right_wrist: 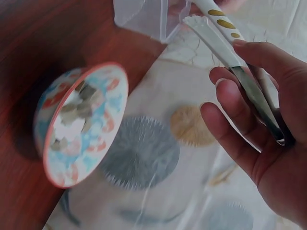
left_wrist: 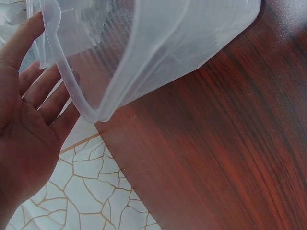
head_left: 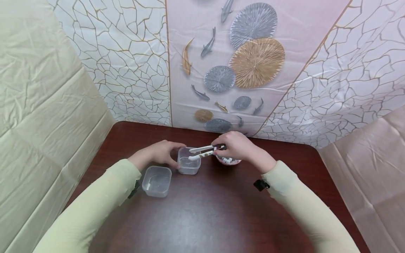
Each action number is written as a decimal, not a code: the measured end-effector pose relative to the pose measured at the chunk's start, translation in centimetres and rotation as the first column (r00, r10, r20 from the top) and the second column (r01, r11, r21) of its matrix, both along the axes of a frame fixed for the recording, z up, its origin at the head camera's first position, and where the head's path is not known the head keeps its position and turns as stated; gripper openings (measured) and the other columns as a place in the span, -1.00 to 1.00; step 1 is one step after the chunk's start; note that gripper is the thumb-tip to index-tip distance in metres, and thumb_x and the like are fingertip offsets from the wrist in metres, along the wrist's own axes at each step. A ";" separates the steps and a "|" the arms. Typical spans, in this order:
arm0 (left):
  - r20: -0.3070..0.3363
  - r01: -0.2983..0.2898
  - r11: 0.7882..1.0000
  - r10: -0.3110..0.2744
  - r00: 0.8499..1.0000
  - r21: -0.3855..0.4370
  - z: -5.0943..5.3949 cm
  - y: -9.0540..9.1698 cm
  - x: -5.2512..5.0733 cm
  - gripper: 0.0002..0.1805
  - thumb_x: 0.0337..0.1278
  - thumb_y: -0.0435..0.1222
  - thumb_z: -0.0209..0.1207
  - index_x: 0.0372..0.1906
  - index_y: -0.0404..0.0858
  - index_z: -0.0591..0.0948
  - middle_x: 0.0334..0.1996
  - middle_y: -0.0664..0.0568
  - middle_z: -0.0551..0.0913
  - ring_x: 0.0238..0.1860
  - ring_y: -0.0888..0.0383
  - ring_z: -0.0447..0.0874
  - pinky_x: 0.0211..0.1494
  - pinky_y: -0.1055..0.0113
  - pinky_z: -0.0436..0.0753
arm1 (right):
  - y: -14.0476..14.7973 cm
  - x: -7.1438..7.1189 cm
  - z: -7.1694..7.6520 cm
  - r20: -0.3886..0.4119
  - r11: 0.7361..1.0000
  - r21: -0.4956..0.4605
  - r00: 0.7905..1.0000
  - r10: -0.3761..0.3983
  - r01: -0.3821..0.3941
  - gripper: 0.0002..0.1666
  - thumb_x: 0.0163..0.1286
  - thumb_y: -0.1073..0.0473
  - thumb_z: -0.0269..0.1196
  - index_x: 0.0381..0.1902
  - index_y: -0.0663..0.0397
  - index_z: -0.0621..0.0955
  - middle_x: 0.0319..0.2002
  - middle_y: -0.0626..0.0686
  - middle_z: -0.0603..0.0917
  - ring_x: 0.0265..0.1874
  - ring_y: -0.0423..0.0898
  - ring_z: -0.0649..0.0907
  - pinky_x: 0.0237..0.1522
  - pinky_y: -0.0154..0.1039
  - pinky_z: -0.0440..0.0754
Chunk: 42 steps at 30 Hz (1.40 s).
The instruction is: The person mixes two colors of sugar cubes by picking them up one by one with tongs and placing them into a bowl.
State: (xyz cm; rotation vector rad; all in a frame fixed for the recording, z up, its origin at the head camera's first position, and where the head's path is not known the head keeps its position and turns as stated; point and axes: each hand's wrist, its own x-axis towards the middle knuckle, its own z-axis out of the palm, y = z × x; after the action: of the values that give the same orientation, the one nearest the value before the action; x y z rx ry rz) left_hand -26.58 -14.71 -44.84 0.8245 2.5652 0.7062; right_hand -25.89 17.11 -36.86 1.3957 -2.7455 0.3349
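My left hand (head_left: 160,152) holds a clear plastic container (head_left: 189,170), thumb on its near side and fingers on its far side. A second clear container (head_left: 159,192) stands nearer, below that hand, with a small white piece (head_left: 148,185) inside. In my right hand (head_left: 236,144) I grip a pair of tongs (head_left: 202,155) with white, gold-marked arms; their tips are over the held container. Whether anything sits between the tips is too small to tell. Under the right hand, partly hidden, is a patterned bowl (right_wrist: 48,103) with white and greyish pieces (right_wrist: 72,120).
The dark reddish wooden table (head_left: 209,211) extends toward me from the containers and bowl. Patterned cloth (head_left: 215,105) hangs along its back edge, and plain beige cloth (head_left: 44,105) hangs at the left side. A black wrist device (head_left: 261,185) sits by the right sleeve.
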 end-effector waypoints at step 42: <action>0.002 0.008 1.000 -0.008 1.000 0.017 0.2 0.0 0.1 -0.08 -0.02 -0.09 0.64 0.51 -0.11 0.53 0.24 0.02 0.75 0.29 0.00 0.66 0.46 -0.02 0.52 | -5.5 -1.0 -2.1 -0.118 0.980 0.198 0.993 0.013 0.011 -0.95 0.32 0.16 0.44 -0.37 -0.10 0.76 -0.38 -0.08 0.79 -0.42 -0.12 0.73 -0.42 -0.06 0.65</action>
State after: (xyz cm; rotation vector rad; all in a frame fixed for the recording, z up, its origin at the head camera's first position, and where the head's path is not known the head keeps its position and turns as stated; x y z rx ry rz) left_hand -26.46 -14.75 -44.68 0.8388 2.5562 0.7265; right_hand -26.85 11.57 -38.97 1.4076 -2.7425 -0.0231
